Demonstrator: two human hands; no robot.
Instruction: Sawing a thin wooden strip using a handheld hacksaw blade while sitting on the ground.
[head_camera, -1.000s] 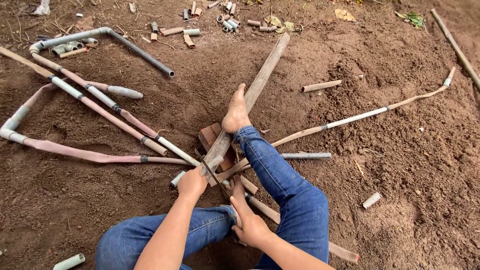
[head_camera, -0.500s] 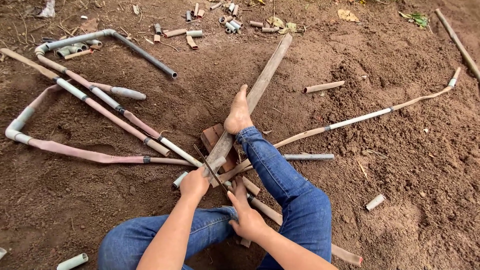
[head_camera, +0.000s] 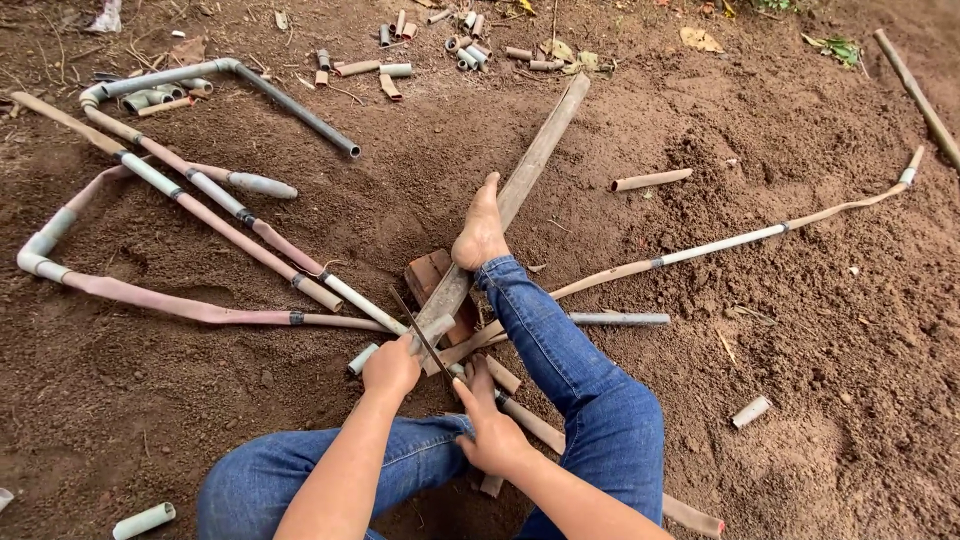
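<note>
A single camera worn on the person's head looks steeply down and forward over the lap onto the bare dirt ground (head_camera: 800, 400). It sits close above the left hand (head_camera: 392, 368) and right hand (head_camera: 490, 432) at the lower middle, while the far ground with scattered pipe offcuts (head_camera: 465, 45) reaches the top edge. No second view shares the scene.
</note>
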